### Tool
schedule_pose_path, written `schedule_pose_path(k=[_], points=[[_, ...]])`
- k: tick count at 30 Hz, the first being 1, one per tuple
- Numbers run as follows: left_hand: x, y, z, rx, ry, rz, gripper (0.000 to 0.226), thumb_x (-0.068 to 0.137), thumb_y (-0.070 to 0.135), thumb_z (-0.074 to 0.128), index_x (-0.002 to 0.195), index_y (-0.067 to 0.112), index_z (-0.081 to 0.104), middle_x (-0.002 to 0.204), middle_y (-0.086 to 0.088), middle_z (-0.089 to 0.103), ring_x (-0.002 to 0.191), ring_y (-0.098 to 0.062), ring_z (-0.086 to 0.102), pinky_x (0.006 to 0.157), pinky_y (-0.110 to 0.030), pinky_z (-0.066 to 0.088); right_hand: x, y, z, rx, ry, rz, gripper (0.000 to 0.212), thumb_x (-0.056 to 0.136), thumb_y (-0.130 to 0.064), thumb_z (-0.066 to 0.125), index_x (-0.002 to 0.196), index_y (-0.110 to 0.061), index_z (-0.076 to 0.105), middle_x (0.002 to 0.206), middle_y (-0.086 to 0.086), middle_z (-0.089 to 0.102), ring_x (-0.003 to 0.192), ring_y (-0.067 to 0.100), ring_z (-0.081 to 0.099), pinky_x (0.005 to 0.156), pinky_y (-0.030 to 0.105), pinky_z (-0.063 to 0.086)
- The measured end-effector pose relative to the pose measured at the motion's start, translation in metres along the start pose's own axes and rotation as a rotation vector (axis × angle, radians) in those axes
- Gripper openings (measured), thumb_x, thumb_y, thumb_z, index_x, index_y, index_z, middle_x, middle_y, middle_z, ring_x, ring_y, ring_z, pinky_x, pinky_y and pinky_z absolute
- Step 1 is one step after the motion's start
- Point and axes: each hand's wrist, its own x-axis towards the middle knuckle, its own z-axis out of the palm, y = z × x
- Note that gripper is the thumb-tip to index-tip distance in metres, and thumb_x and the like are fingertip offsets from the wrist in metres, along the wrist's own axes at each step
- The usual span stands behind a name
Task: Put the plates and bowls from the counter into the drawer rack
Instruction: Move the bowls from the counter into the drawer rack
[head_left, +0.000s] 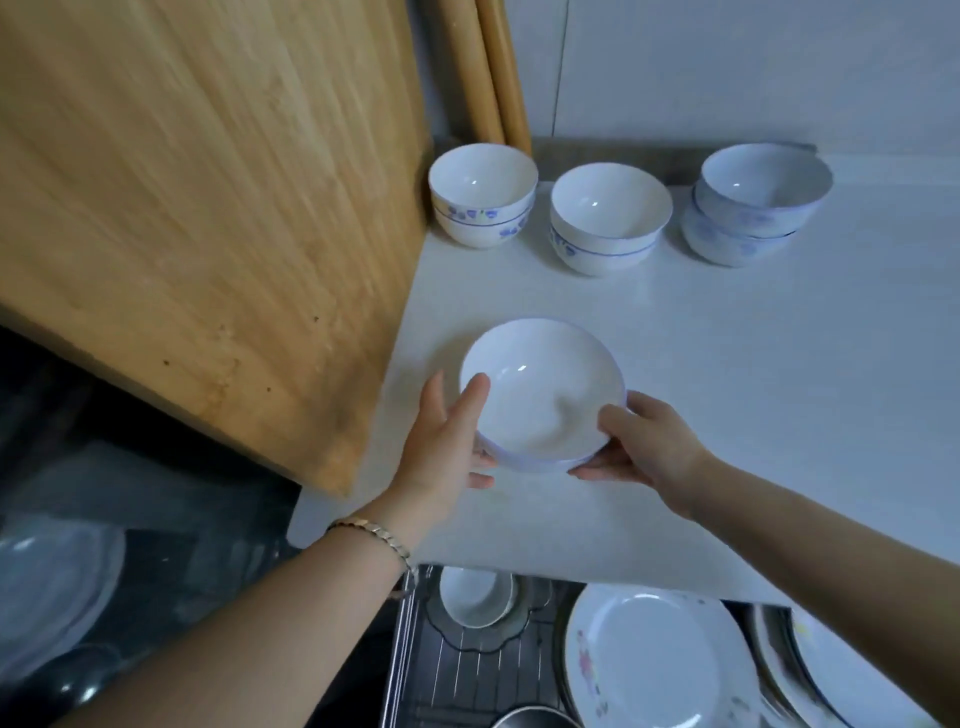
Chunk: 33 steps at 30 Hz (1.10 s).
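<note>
A shallow white bowl (543, 389) with a thin blue rim is held just above the white counter (753, 364), tilted toward me. My left hand (447, 441) grips its left edge and my right hand (644, 447) grips its right edge. At the counter's back stand stacked white bowls with blue flowers: a left stack (483, 195), a middle stack (608, 218) and a right stack (756, 202). Below the counter's front edge the wire drawer rack (457, 675) is pulled out, holding a small bowl (475, 595) and white plates (654, 660).
A large wooden cutting board (208, 208) leans at the left, overhanging the counter's left edge. Two wooden rolling pins (488, 67) stand against the back wall. Dark cookware and a glass lid (47, 587) sit at lower left. More plates (841, 680) fill the rack's right side.
</note>
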Motion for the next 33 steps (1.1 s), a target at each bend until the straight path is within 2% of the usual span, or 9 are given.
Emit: schedule_pose_path(k=[3, 8, 12, 15, 19, 21, 23, 27, 33], points=[[-0.036, -0.018, 0.031, 0.148, -0.146, -0.087, 0.033, 0.09, 0.008, 0.05, 0.117, 0.026, 0.044, 0.091, 0.004, 0.059, 0.05, -0.02, 0.065, 0.05, -0.032, 0.054, -0.052, 0.029, -0.055, -0.118, -0.045, -0.013, 0.033, 0.09, -0.001, 0.041, 0.117, -0.015, 0.053, 0.079, 0.014, 0.068, 0.056, 0.021, 0.069, 0.063, 0.033, 0.062], [-0.096, -0.078, 0.093, 0.241, -0.314, -0.116, 0.058, 0.081, -0.013, 0.036, 0.13, 0.017, 0.044, 0.111, -0.009, 0.06, 0.088, -0.027, 0.062, 0.047, -0.032, 0.058, -0.115, 0.086, -0.14, -0.337, -0.118, 0.068, 0.037, 0.088, -0.003, 0.048, 0.112, -0.031, 0.049, 0.07, 0.003, 0.066, 0.054, 0.011, 0.065, 0.076, 0.038, 0.06], [-0.143, -0.121, 0.151, 0.324, -0.424, -0.121, 0.061, 0.08, -0.01, 0.04, 0.121, 0.035, 0.042, 0.101, 0.007, 0.058, 0.089, -0.017, 0.059, 0.046, -0.025, 0.055, -0.139, 0.135, -0.199, -0.597, 0.017, 0.031, 0.031, 0.088, -0.028, 0.054, 0.117, -0.037, 0.05, 0.089, -0.003, 0.067, 0.079, 0.018, 0.064, 0.08, 0.035, 0.055], [-0.165, -0.153, 0.187, 0.449, -0.587, -0.139, 0.059, 0.085, -0.001, 0.044, 0.122, 0.044, 0.034, 0.118, 0.006, 0.056, 0.094, -0.01, 0.058, 0.059, -0.015, 0.056, -0.15, 0.175, -0.234, -0.788, -0.01, 0.023, 0.041, 0.093, -0.02, 0.046, 0.131, -0.033, 0.048, 0.103, -0.001, 0.066, 0.086, 0.018, 0.055, 0.07, 0.023, 0.038], [-0.17, -0.199, 0.207, 0.309, -0.747, -0.416, 0.045, 0.096, 0.041, 0.042, 0.139, 0.038, 0.028, 0.135, -0.003, 0.054, 0.106, -0.027, 0.066, 0.085, -0.033, 0.056, -0.151, 0.229, -0.273, -0.922, -0.01, 0.117, 0.047, 0.094, -0.017, 0.044, 0.137, -0.033, 0.044, 0.118, 0.004, 0.066, 0.107, 0.028, 0.059, 0.079, 0.026, 0.043], [-0.16, -0.232, 0.209, 0.269, -0.615, -0.495, 0.054, 0.095, 0.049, 0.039, 0.142, 0.026, 0.032, 0.137, -0.005, 0.053, 0.11, -0.024, 0.064, 0.091, -0.034, 0.053, -0.145, 0.247, -0.286, -0.993, -0.018, 0.132, 0.048, 0.094, -0.018, 0.044, 0.139, -0.034, 0.041, 0.121, 0.009, 0.066, 0.111, 0.03, 0.06, 0.087, 0.033, 0.047], [-0.148, -0.272, 0.21, 0.512, -0.429, -0.461, 0.053, 0.093, 0.035, 0.052, 0.138, 0.01, 0.039, 0.124, -0.008, 0.058, 0.105, -0.021, 0.058, 0.096, -0.038, 0.049, -0.137, 0.26, -0.294, -1.077, -0.059, 0.12, 0.048, 0.096, -0.02, 0.042, 0.14, -0.036, 0.039, 0.121, 0.012, 0.066, 0.11, 0.032, 0.06, 0.085, 0.033, 0.047], [-0.136, -0.333, 0.224, 1.013, -0.562, -0.547, 0.054, 0.089, 0.028, 0.053, 0.136, 0.005, 0.037, 0.131, -0.01, 0.052, 0.114, -0.025, 0.054, 0.084, -0.027, 0.044, -0.12, 0.282, -0.299, -1.212, -0.127, 0.068, 0.047, 0.097, -0.027, 0.038, 0.141, -0.043, 0.033, 0.117, 0.011, 0.067, 0.105, 0.03, 0.062, 0.083, 0.033, 0.049], [-0.134, -0.368, 0.247, 0.947, -0.365, -0.513, 0.038, 0.096, 0.007, 0.031, 0.13, 0.009, 0.047, 0.133, -0.013, 0.054, 0.121, -0.027, 0.052, 0.097, -0.03, 0.041, -0.108, 0.298, -0.288, -1.202, -0.197, -0.053, 0.047, 0.097, -0.023, 0.04, 0.142, -0.036, 0.035, 0.13, 0.002, 0.062, 0.114, 0.022, 0.061, 0.093, 0.028, 0.046]])
